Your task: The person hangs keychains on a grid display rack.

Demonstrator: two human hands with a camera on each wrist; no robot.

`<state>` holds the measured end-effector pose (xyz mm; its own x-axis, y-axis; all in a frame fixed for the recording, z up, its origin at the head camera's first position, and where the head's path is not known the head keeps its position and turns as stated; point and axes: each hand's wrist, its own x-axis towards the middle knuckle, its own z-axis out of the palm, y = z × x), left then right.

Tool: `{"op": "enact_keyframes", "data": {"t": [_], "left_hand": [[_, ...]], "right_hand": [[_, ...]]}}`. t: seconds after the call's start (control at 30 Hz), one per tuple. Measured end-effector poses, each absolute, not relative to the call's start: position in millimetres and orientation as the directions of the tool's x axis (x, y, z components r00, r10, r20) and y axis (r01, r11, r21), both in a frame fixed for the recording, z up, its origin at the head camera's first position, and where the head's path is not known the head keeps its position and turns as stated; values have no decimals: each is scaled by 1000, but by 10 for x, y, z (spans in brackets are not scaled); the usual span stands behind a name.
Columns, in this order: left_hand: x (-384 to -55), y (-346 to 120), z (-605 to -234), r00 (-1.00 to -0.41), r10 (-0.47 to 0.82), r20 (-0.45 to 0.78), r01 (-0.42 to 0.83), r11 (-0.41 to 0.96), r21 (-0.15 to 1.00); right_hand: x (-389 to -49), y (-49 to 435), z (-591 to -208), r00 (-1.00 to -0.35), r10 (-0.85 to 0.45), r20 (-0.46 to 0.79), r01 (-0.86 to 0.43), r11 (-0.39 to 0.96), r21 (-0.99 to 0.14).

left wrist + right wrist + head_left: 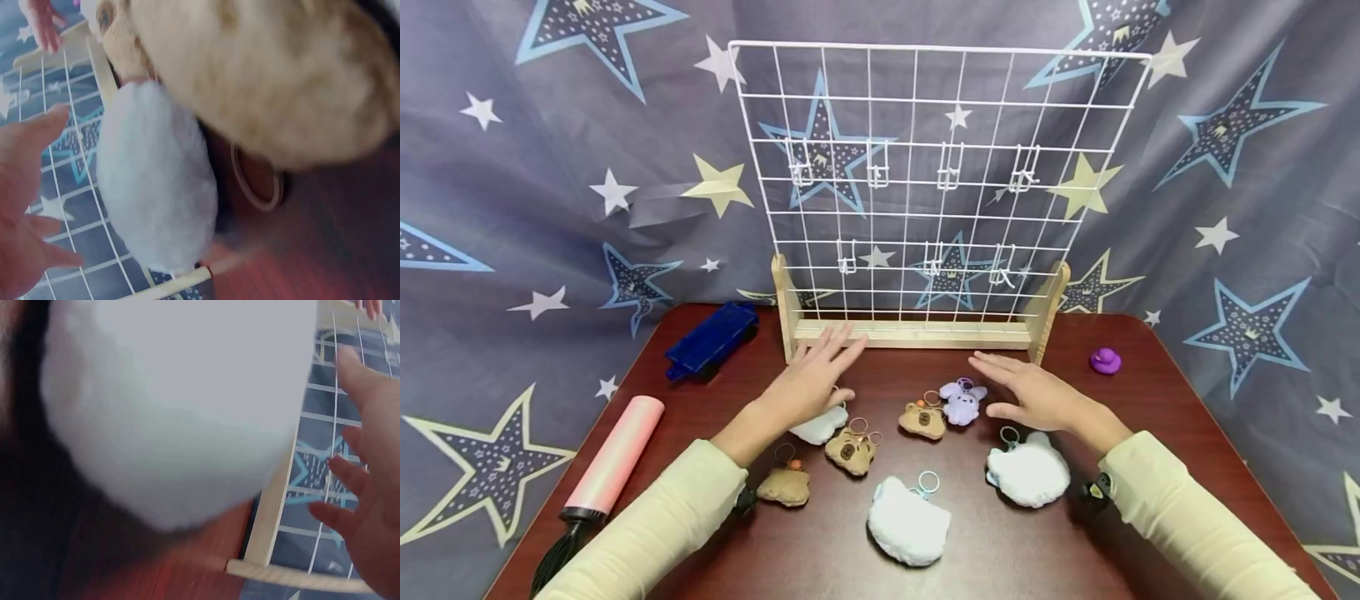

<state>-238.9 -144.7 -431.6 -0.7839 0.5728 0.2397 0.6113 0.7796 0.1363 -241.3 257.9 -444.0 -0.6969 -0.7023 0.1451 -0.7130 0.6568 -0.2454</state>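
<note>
My left hand [808, 382] hovers with fingers spread, holding nothing, above a white plush keychain [818, 427] partly hidden beneath it. Two brown animal plush keychains, one with its face up [850, 454] and one without a visible face [784, 488], lie near that wrist. With straight fingers, my right hand [1037, 395] is also empty, between a lilac bunny plush keychain [961, 406] and a larger white plush keychain [1030, 473]. Another brown plush keychain [922, 422] lies mid-table; a second large white one [908, 523] is nearer me. The left wrist view shows brown plush [262, 69] up close.
Behind stands a white wire grid rack on a wooden base [917, 336], with several wire hooks [950, 177] hung on it. A blue tray-like object [711, 340] and a pink cylinder with a black end [622, 454] are at left. A purple duck [1105, 361] sits at right.
</note>
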Motion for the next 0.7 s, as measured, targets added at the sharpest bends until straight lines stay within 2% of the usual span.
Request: {"op": "enact_keyframes", "data": {"t": [0.1,0.2,0.37,0.53,0.7], "left_hand": [[-2459,-1525,-4287,-771,512,379,602,779,173],[-2548,-1609,-4261,-732,432,527,605,767,213],[-2726,-1759,-4204,-688,200,698,553,767,326],[-2867,-1888,-4113,-743,-15,670,434,750,498],[-2995,-1960,-4044,-800,-119,588,326,736,593]], "right_hand": [[-2457,2675,-4499,-708,-680,189,-699,640,-319],[-2502,2773,-4593,-722,-662,201,-680,625,-384],[-2603,2913,-4744,-730,-679,76,-604,589,-536],[-2679,3013,-4814,-714,-693,-104,-455,571,-684],[-2688,3051,-4832,-678,-715,-171,-374,536,-757]]}}
